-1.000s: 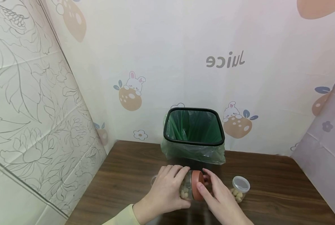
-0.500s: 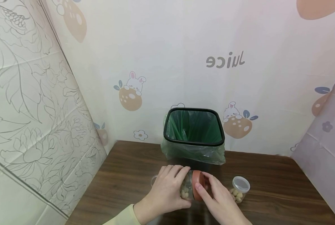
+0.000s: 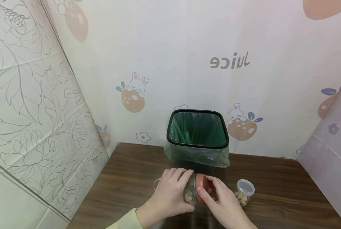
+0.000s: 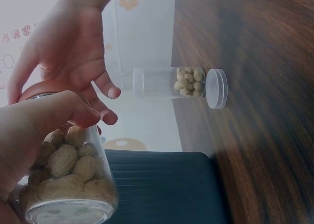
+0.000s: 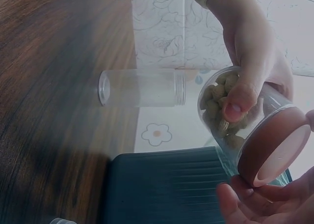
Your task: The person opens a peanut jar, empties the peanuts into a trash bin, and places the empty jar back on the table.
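Note:
My left hand (image 3: 170, 190) grips a clear jar (image 4: 100, 155) of what look like unshelled peanuts (image 4: 66, 160). In the head view the jar is tipped sideways, its reddish-brown lid (image 3: 201, 188) pointing right. My right hand (image 3: 223, 200) holds that lid by its edge between thumb and fingers; the lid is on the jar's mouth. To the right of this hand stands a smaller clear jar (image 4: 190, 81) part filled with peanuts. A loose translucent lid (image 4: 216, 89) lies on the table near it. Much of the held jar is covered by my left hand.
A dark bin (image 5: 162, 189) with a green bag (image 3: 197, 156) over its rim stands just beyond my hands. A clear jar without visible contents (image 5: 142, 88) stands to the left, mostly hidden in the head view. Printed cloth (image 3: 173, 63) hangs behind the wooden table (image 3: 273, 181).
My right hand's fingers have drawn in at the lid's far edge, and its thumb has slid slightly left. The left hand and the jar have hardly moved.

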The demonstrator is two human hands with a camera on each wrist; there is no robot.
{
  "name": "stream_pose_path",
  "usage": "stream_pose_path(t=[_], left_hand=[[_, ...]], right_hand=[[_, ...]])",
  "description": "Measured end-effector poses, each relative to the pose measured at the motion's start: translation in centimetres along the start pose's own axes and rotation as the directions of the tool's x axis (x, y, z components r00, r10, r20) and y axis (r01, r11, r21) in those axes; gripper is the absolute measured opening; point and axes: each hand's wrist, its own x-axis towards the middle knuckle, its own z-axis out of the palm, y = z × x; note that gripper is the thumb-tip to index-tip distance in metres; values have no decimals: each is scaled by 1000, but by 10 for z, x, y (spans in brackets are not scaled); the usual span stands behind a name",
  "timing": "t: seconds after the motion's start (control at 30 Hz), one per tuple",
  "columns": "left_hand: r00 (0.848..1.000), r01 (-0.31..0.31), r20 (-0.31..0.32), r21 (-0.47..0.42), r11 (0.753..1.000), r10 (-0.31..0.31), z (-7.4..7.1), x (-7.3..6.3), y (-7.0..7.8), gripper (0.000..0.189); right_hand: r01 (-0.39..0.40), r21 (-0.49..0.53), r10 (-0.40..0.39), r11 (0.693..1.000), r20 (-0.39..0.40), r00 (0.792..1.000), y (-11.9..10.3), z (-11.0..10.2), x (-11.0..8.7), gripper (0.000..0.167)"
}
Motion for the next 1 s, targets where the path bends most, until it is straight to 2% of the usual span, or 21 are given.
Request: stream_pose_path(t=[0.3,0.7,0.83,1.0], left_hand=[[1000,4,13,-6,1000,-4,0,0,-1,100],[999,6,40,-36,999,-5,0,-1,1,99],[999,0,33,-26,1000,1,0,-2,2,100],[1000,-5,23,-20,1000,5,0,-2,2,100]], right_hand=[[69,9,-68,998,-23,997,0,2,0,54],[176,-31,-176,984,-6,984,3,-3,-3,70],[230,-29,-231,973,-24,973,5,-3,-4,73],[325,-42,-327,945,-55,943,9,-3,-3,78]])
